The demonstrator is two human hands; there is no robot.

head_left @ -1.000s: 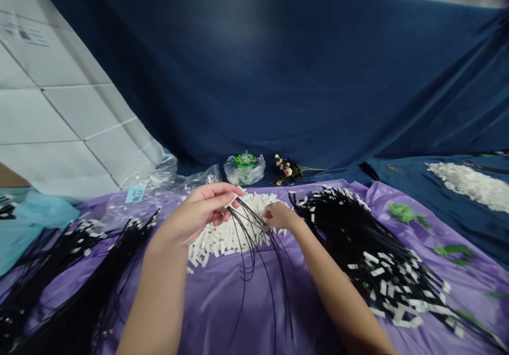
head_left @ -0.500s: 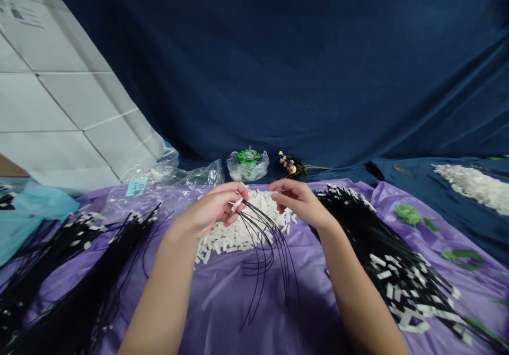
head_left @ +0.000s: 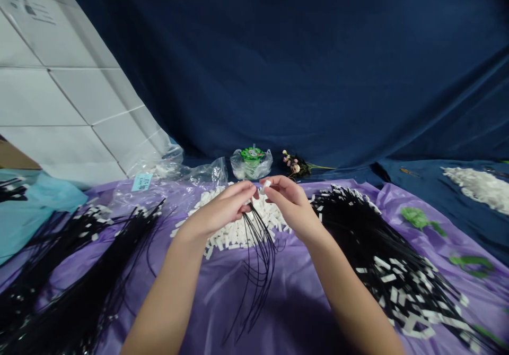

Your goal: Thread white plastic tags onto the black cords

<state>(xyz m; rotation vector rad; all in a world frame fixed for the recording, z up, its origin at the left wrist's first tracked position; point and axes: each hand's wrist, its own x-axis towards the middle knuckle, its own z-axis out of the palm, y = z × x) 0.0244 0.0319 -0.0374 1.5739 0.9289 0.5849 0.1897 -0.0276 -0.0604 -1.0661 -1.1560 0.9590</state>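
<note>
Head view, backdrop: dark blue draped cloth [head_left: 302,63] behind the bench; white tiled wall [head_left: 51,105] at left
Surface: shiny purple plastic sheet [head_left: 207,302] over the table
Left hand [head_left: 222,211]: closed on a bunch of thin black wire stems [head_left: 256,259], pinched near their top ends; the stems fan down and toward the viewer over the sheet
Right hand [head_left: 292,201]: thumb and forefinger narrowed on one small white plastic tube piece [head_left: 265,185], held just beside the stem tips
Supply: heap of loose white tube pieces [head_left: 234,227] directly under both hands
Right of hands: pile of black stems with white tubes fitted [head_left: 382,254]
Left of hands: long black stem bundles [head_left: 79,270], some white tips showing
Step, as judged: one tube being brought to a stem end; not yet seated
Next move calls for: lining the tube bore with a single stem tip, keeping the others clear, pushing straight
Writing: pale blue label on clear plastic bag [head_left: 142,181], print too small to read; green-lidded item in clear bag [head_left: 252,158], lid print illegible; wall notice top left unreadable
Further back: small sprig of pink artificial flowers [head_left: 296,166]
</note>
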